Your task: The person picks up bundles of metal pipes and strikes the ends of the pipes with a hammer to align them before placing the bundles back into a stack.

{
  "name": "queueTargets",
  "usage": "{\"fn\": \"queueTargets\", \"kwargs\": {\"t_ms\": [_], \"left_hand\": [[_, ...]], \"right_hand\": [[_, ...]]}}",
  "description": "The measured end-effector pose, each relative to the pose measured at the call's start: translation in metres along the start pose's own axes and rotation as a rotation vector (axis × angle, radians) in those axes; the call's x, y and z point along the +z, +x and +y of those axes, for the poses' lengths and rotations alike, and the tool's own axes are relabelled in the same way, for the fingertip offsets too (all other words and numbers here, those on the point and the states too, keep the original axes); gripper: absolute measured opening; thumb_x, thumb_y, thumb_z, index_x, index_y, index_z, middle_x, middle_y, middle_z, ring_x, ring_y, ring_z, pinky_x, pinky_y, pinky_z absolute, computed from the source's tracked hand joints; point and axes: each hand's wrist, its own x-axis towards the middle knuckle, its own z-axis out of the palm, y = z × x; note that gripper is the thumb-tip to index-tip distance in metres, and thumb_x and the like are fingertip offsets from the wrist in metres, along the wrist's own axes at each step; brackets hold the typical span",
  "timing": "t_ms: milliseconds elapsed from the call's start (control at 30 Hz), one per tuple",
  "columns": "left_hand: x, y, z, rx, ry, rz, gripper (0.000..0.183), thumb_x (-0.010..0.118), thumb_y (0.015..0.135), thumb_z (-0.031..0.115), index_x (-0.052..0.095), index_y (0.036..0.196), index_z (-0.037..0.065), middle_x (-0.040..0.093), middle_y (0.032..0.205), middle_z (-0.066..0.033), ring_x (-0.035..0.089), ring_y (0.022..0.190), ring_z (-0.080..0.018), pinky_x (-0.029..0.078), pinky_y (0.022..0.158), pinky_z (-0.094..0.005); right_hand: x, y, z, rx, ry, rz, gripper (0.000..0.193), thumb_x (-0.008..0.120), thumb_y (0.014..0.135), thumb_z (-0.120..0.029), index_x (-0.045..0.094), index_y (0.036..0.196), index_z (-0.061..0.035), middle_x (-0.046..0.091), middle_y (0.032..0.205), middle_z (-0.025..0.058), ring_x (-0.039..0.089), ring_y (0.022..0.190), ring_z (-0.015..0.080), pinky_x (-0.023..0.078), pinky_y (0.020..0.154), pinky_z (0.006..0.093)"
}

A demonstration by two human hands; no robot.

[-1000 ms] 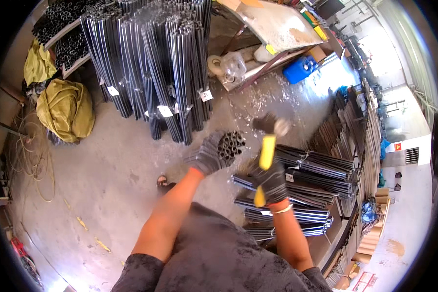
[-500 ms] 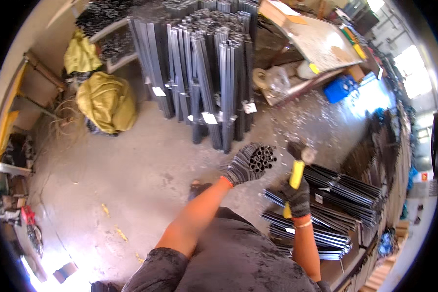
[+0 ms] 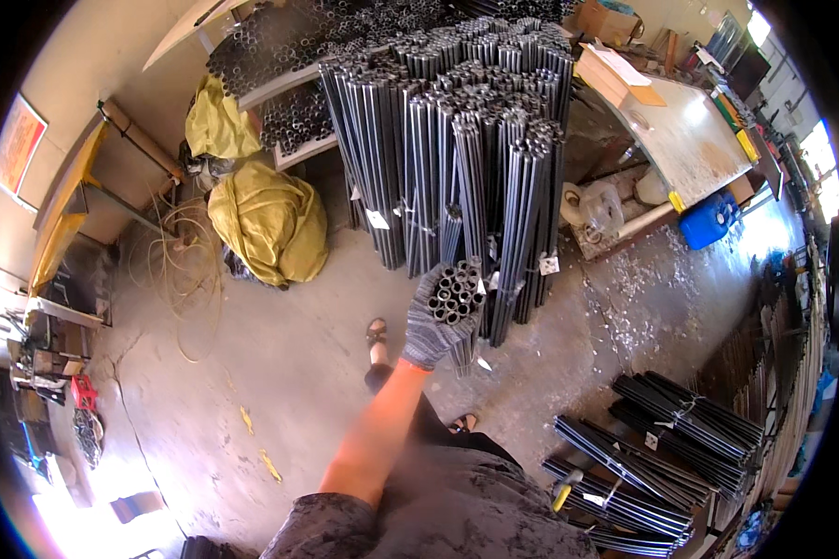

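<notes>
My left hand [image 3: 427, 326], in a grey knitted glove, is closed round a bundle of black metal tubes [image 3: 455, 293]. Their round open ends face up, and the lower part of the bundle shows below the hand near the floor. Just beyond it stands a large group of upright tube bundles [image 3: 475, 140], some with white tags. A hammer [image 3: 561, 496] with a yellow handle lies at the lower right, by the bundles of tubes [image 3: 625, 489] stacked flat there. My right hand is out of sight.
Yellow sacks [image 3: 268, 224] sit at the far left, near loose coiled strapping [image 3: 182, 270]. A worktable [image 3: 690, 140] stands at the far right beside a blue jerrycan [image 3: 708, 221]. Pale scraps [image 3: 639, 307] litter the floor. My sandalled feet show below the left hand.
My view has turned, and the left hand has brought its tubes up to the standing bundles. The right hand, which held the hammer, has left the view; the hammer is down by the flat bundles.
</notes>
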Motion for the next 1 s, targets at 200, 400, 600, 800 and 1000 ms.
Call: {"fn": "queueTargets", "kwargs": {"t_ms": [200,400,600,800,1000], "left_hand": [[-0.093,0.048,0.011,0.009,-0.421,0.043,0.063,0.066,0.079,0.006,0.035,0.135,0.002,0.05,0.133,-0.0118,0.051,0.119,-0.0212,0.042,0.101,-0.0352],[-0.225,0.103,0.021,0.076,0.321,0.032,0.059,0.065,0.081,0.018,0.042,0.132,0.002,0.052,0.131,-0.0086,0.052,0.12,-0.0206,0.037,0.106,-0.036],[-0.334,0.173,0.106,0.196,0.826,0.093,0.059,0.058,0.087,0.042,0.049,0.129,0.002,0.056,0.128,-0.0057,0.05,0.122,-0.0206,0.031,0.109,-0.0342],[-0.362,0.222,0.186,0.2,0.466,0.364,0.092,0.082,0.068,0.036,0.035,0.134,-0.007,0.06,0.121,-0.0121,0.055,0.115,-0.021,0.038,0.104,-0.0335],[-0.414,0.256,0.18,0.333,0.511,0.332,0.087,0.077,0.072,0.036,0.033,0.136,-0.005,0.055,0.128,-0.0119,0.052,0.12,-0.0202,0.036,0.106,-0.0346]], "right_hand": [[0.048,-0.029,-0.094,-0.033,-0.223,0.008,0.023,0.073,0.072,-0.012,0.054,0.084,-0.0075,0.053,0.058,0.0052,0.053,0.042,0.0202,0.041,0.037,0.0346],[0.104,-0.073,-0.184,0.004,-0.283,-0.005,0.026,0.073,0.071,-0.014,0.053,0.086,-0.006,0.054,0.057,0.0067,0.055,0.041,0.0213,0.042,0.036,0.035],[0.138,-0.111,-0.257,0.062,-0.261,-0.055,0.029,0.074,0.07,-0.016,0.052,0.087,-0.0044,0.055,0.056,0.0081,0.056,0.041,0.0223,0.043,0.036,0.0354],[0.15,-0.126,-0.308,0.049,-0.358,-0.046,0.03,0.077,0.067,-0.017,0.053,0.079,-0.003,0.056,0.057,0.0091,0.057,0.042,0.0233,0.043,0.038,0.0366],[0.162,-0.086,-0.261,-0.137,-0.453,0.032,0.036,0.081,0.064,-0.022,0.056,0.079,-0.0019,0.059,0.06,0.0117,0.06,0.048,0.0262,0.045,0.042,0.0386]]}}
